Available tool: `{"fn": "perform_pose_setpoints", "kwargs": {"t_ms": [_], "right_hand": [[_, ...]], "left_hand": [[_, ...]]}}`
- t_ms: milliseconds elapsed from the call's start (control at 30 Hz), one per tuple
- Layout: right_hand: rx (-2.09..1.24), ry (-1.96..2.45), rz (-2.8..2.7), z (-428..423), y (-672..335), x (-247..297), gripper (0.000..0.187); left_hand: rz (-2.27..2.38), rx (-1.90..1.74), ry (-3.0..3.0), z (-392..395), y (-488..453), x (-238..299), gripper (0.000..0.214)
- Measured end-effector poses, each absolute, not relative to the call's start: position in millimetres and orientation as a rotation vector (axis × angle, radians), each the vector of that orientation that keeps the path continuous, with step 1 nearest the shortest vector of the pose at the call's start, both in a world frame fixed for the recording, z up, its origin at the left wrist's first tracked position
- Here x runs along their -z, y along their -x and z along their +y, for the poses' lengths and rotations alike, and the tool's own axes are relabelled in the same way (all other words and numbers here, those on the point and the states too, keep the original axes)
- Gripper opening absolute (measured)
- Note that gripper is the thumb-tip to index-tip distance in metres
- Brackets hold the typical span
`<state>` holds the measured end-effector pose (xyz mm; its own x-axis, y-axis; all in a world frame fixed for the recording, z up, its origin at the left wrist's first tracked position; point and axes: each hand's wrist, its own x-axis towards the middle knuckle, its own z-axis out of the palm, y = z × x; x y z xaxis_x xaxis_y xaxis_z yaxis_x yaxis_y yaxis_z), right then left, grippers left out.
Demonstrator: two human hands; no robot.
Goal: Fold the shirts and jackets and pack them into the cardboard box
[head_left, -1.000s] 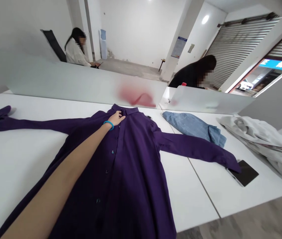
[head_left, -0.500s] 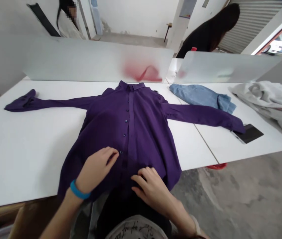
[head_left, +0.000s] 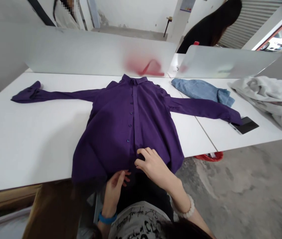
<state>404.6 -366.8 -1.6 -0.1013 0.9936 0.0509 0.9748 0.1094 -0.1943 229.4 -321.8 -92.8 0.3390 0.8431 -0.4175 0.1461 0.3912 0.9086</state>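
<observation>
- Shirt [head_left: 113, 122]: one; lay face up on table [head_left: 48, 129], collar [head_left: 141, 80] near back edge, hem [head_left: 88, 182] reaching past front edge.
- Sleeves [head_left: 68, 95]: two; stretched out, one toward back left corner, one toward right edge.
- Buttons [head_left: 131, 113]: five in view, bare beside placket [head_left: 135, 109]; seemingly undone.
- Left hand [head_left: 116, 186]: one; hung at hem by middle of front edge, thumb and fingers bent; hold on cloth impossible to make out.
- Right hand [head_left: 153, 166]: one; reached lower placket, thumb and forefinger curled with gap showing between; pinch on cloth unclear.
- Step in hand, as judged: work on lower front opening, close to front edge of table.
- Next move, as judged: called for fingertip precision, light pinch on placket, and steady hold on facing side.
- Tablet [head_left: 249, 125]: one; lay toward right edge, partly under cuff [head_left: 237, 117].
- Denim [head_left: 198, 88]: one folded piece; lay near back edge.
- Pale cloth [head_left: 265, 88]: one heap; lay at right edge.
- Panels [head_left: 96, 53]: two; stood along back edge.
</observation>
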Motion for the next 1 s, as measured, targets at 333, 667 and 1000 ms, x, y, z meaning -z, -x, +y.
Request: {"fn": "perform_pose_setpoints", "kwargs": {"t_ms": [333,667,1000], "right_hand": [[-0.447,1.832,-2.399,-355.3,-413.5,-26.8,0.017],[-0.558,1.77,-2.401,-359.1,-413.2,-36.0,0.023],[-0.472,1.717,-2.352,-356.5,-410.4,-33.6,0.023]], "left_hand": [[1.238,-0.686,-0.882,-324.1,-234.7,97.3,0.057],[1.124,-0.673,-0.828,-326.5,-244.8,97.3,0.05],[1.125,-0.711,-0.68,-329.5,-250.5,94.3,0.057]]}}
